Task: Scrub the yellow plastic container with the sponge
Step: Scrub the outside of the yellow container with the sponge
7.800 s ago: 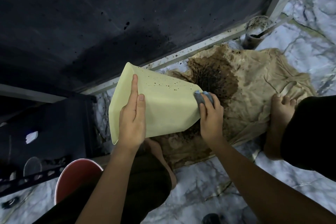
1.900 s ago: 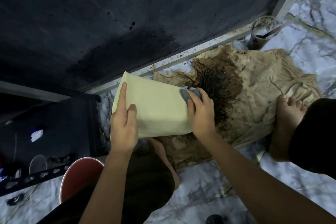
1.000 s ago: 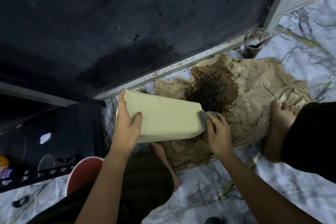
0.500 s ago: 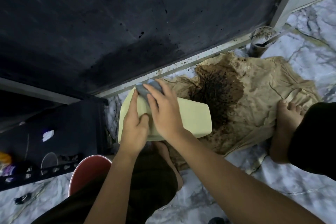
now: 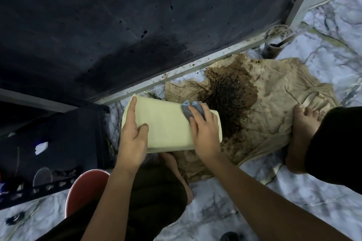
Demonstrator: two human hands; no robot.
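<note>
The pale yellow plastic container lies on its side above the floor, its flat side turned up. My left hand grips its left end, forefinger stretched along the edge and thumb on the top face. My right hand presses a grey-blue sponge against the top face near the container's right end. Only the sponge's far edge shows past my fingers.
A tan cloth with a dark brown stain covers the marble floor to the right, and my bare foot stands on it. A dirty cup stands by the white frame. A red bowl and a black rack are at the lower left.
My right hand has slid the sponge from the container's far left edge rightward to near its right end. The left hand keeps its hold on the left end.
</note>
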